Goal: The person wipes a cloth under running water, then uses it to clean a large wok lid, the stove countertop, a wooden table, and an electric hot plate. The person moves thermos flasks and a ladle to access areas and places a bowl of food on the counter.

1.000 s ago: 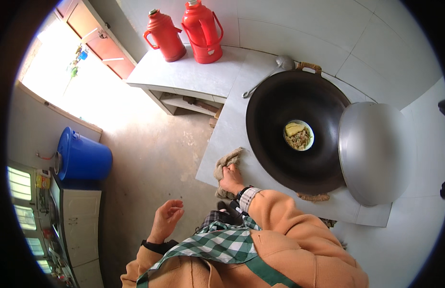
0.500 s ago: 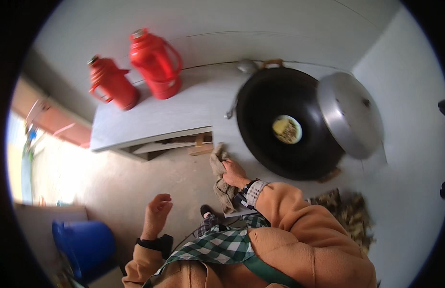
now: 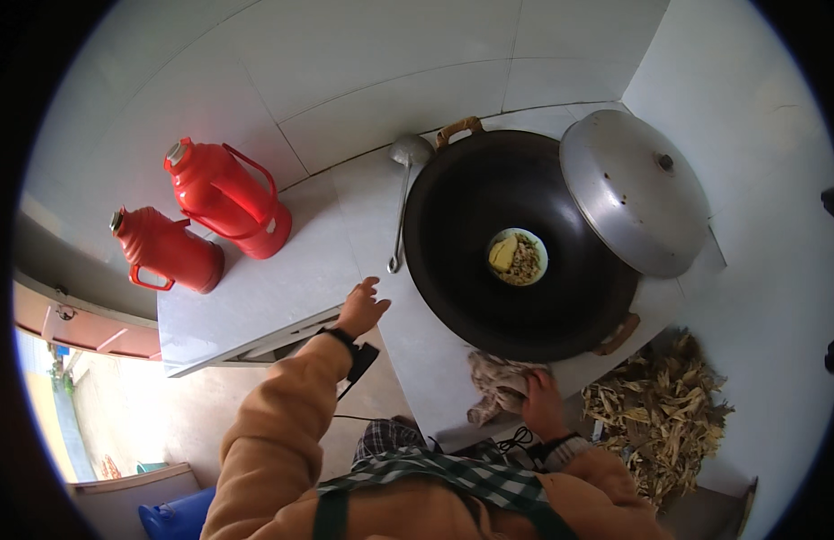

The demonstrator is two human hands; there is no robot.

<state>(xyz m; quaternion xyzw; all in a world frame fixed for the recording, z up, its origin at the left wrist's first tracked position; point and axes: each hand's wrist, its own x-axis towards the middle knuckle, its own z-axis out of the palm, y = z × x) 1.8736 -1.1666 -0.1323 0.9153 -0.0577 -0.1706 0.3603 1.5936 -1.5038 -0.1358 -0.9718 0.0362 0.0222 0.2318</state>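
Observation:
My left hand [image 3: 363,308] reaches over the counter's front edge, fingers apart and holding nothing. It is nearest to the handle end of a long metal ladle [image 3: 402,211], which lies on the counter left of the wok. My right hand [image 3: 543,403] grips a crumpled beige cloth [image 3: 498,385] on the counter just in front of the wok. The large black wok [image 3: 453,297] has wrapped side handles. At its bottom sits a small bowl [image 3: 544,256] holding a yellow piece and chopped food. A domed metal lid [image 3: 628,193] leans over the wok's right rim.
Two red thermos flasks [image 3: 233,202] stand on the left part of the grey counter [image 3: 318,243]. Dry corn husks [image 3: 660,418] are heaped on the floor at right. A blue plastic container [image 3: 179,513] is at lower left. Tiled walls close off the back and right.
My right hand has carried the cloth rightward onto the counter in front of the wok. My left hand has risen forward from low at the left to above the counter edge. The view has shifted.

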